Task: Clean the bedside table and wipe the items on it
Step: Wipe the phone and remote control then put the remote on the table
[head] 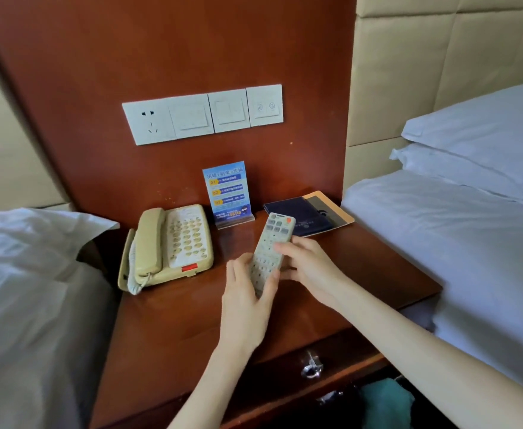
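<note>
Near the middle of the frame, a pale grey rectangular plastic remote control (273, 244) is held over the reddish-brown wooden tabletop (176, 320). The left grip (248, 300) curls round its lower end, and the right grip (309, 270) pinches its right edge. A beige corded telephone (167, 246) stands to the left, with a blue sign card (227, 193) behind.

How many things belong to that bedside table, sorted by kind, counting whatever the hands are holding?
Telephone: 1
Remote control, held by the left hand and right hand: 1
Standing blue sign: 1
Flat folders, the navy folder lying on the tan folder: 2
Total: 5
</note>
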Motion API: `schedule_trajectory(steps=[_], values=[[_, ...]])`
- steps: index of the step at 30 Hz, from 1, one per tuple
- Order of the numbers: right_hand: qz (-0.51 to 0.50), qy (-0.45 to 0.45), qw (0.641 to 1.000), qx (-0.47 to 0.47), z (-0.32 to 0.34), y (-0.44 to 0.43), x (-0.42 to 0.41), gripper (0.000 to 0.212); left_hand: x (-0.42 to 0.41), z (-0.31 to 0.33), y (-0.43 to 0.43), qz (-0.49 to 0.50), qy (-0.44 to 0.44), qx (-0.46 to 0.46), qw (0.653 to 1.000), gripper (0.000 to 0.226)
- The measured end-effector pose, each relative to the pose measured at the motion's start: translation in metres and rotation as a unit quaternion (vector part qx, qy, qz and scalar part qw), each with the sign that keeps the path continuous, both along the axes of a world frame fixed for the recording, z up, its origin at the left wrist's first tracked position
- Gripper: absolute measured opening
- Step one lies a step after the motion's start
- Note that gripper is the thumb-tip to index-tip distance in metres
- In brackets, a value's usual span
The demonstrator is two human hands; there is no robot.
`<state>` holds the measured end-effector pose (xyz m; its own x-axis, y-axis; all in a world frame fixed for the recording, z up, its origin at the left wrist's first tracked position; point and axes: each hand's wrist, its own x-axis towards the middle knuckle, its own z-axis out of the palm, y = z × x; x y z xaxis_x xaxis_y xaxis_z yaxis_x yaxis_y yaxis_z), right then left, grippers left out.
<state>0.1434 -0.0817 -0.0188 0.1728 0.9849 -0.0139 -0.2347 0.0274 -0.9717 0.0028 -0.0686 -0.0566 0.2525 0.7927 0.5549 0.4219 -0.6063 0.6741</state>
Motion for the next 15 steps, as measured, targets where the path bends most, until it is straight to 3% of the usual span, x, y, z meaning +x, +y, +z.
schedule_trajectory(steps=[3, 6, 10, 15], values=[[-0.002, 0.006, 0.999, -0.037, 0.0, 0.028, -0.006, 0.021, 0.0, -0.002, 0.012, 0.034, -0.046, -0.071, 0.996, 0.048], [-0.02, -0.029, 0.996, -0.08, -0.005, 0.06, -0.014, 0.014, 0.0, -0.006, 0.019, 0.07, -0.026, -0.112, 0.991, 0.052], [-0.057, -0.111, 0.988, -0.096, -0.013, 0.103, -0.017, 0.017, 0.001, -0.01, 0.022, 0.103, 0.048, -0.096, 0.989, 0.055], [-0.084, -0.195, 0.972, -0.104, -0.015, 0.145, -0.015, 0.029, 0.0, -0.007, 0.025, 0.102, 0.014, -0.128, 0.986, 0.05]])
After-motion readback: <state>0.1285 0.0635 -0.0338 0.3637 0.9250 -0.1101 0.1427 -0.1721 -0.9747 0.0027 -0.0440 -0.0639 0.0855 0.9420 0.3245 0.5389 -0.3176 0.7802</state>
